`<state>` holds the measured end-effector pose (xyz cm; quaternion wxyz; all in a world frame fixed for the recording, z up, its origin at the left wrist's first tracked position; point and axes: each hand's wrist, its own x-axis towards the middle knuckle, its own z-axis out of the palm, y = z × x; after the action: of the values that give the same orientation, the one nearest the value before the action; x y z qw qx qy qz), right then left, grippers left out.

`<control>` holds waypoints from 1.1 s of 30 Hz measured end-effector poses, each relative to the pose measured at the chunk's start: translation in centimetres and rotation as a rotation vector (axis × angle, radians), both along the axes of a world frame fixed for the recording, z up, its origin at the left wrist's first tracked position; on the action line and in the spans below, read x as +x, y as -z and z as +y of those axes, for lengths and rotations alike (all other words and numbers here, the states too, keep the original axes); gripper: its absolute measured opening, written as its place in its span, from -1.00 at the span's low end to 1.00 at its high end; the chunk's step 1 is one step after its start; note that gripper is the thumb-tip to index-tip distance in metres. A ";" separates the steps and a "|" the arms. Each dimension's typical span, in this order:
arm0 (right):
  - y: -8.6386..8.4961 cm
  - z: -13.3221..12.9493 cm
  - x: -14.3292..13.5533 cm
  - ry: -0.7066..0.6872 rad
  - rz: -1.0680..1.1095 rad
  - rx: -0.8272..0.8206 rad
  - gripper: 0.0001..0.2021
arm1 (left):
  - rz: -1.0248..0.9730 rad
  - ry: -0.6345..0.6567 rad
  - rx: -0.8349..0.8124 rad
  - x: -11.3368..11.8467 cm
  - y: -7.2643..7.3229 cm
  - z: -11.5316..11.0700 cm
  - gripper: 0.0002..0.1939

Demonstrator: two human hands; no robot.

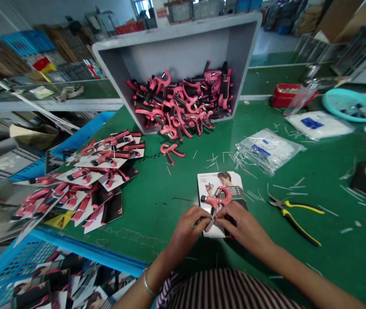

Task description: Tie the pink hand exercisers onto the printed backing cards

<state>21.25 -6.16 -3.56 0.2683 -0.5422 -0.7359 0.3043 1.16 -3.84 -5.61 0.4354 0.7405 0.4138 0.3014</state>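
Observation:
A pink and black hand grip strengthener [224, 198] with a metal spring lies on a printed backing card [204, 181] in front of me. My left hand [189, 225] is closed, its thumb and fingertips pinching at the strengthener's lower handle. From the other side my right hand [240, 223] is also closed at that handle, fingertips almost meeting the left ones. Whether a thin tie is between the fingertips I cannot tell. A single loose strengthener [171, 151] lies farther up the green table [157, 189].
A grey crate [176, 53] on its side holds many strengtheners. Carded strengtheners [83, 174] are piled at left, above a blue basket [18, 262] of cards. At right are yellow-black pliers [298, 214], scattered white ties [250, 171], a plastic bag [271, 148] and a turquoise basin [334, 96].

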 end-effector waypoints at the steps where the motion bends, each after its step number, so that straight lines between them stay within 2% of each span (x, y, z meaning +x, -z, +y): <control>1: 0.1 -0.1 0.1 -0.002 -0.022 0.015 -0.91 | -0.020 -0.017 -0.017 0.2 0.2 0.0 -0.90; 6: 0.2 -0.2 0.7 -0.089 -0.167 0.061 -0.87 | -0.104 -0.072 -0.145 0.5 0.8 0.0 -0.91; 10: 0.2 -0.2 0.7 -0.103 -0.212 0.080 -0.87 | -0.147 -0.084 -0.223 0.4 0.9 -0.1 -0.91; 18: -0.5 -0.1 0.2 -0.122 -0.234 0.080 -0.87 | -0.120 -0.044 -0.160 0.3 0.8 0.0 -0.92; 20: -0.7 -0.1 0.1 -0.125 -0.229 0.087 -0.87 | -0.079 -0.011 -0.105 0.3 0.6 0.0 -0.91; 24: -0.6 0.0 -0.3 -0.093 -0.175 0.102 -0.88 | 0.087 0.082 0.135 0.2 0.0 0.1 -0.84; 29: -0.7 -0.1 -0.5 -0.046 -0.120 0.066 -0.92 | 0.236 0.186 0.256 0.0 -1.9 0.4 -0.82; 33: -0.7 -0.2 -1.1 -0.020 -0.145 0.081 -0.92 | 0.499 0.215 0.482 0.2 -3.2 0.3 -0.76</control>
<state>20.16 -6.41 -2.83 0.2329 -0.5441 -0.7704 0.2370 1.37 -3.50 -2.37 0.1634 0.9118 0.3443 0.1530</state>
